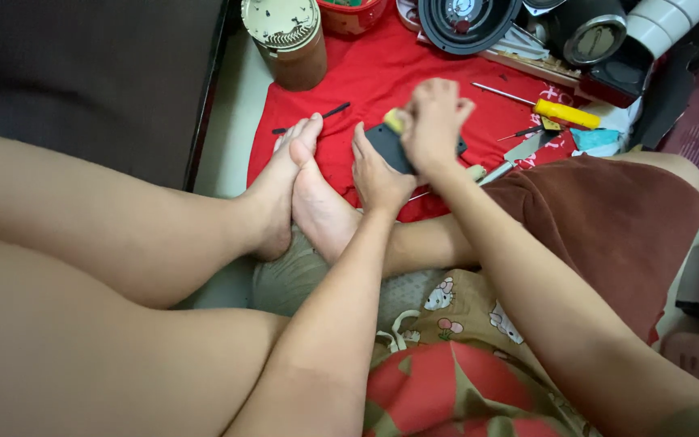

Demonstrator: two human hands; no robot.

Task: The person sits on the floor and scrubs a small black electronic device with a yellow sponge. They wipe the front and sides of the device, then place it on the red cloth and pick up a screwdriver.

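Lower frame: the person's legs and forearms fill the near field, over a patterned cloth [446, 324] at bottom centre. Both feet [301, 194] lie crossed at frame centre, toes resting on the left edge of the red cloth [382, 73].

Centre: the left hand [378, 174] sits just right of the feet, fingers wrapped along the lower left edge of a flat dark part [390, 146] and closed on it. The right hand [434, 121] is above it, fingers curled shut around a yellow-tipped tool [396, 121] pressed down against the part's upper edge. The part lies on the red cloth, touching both hands, partly hidden by the right one.

Just right of the hands: a metal blade [519, 154] and a yellow-handled screwdriver [564, 113] lie on the cloth near its right edge, close together. Left of the hands, a thin black stick [317, 117] lies apart, with bare cloth around it.

Far, upper frame: a brown round tin [289, 36] stands at the cloth's upper left corner. A black round housing [467, 20] and further dark appliance parts [600, 36] crowd the upper right.

Open room: bare cloth in the upper centre, between tin and hands. The left side is bounded by a dark panel [99, 73]; the right is closed by clutter.
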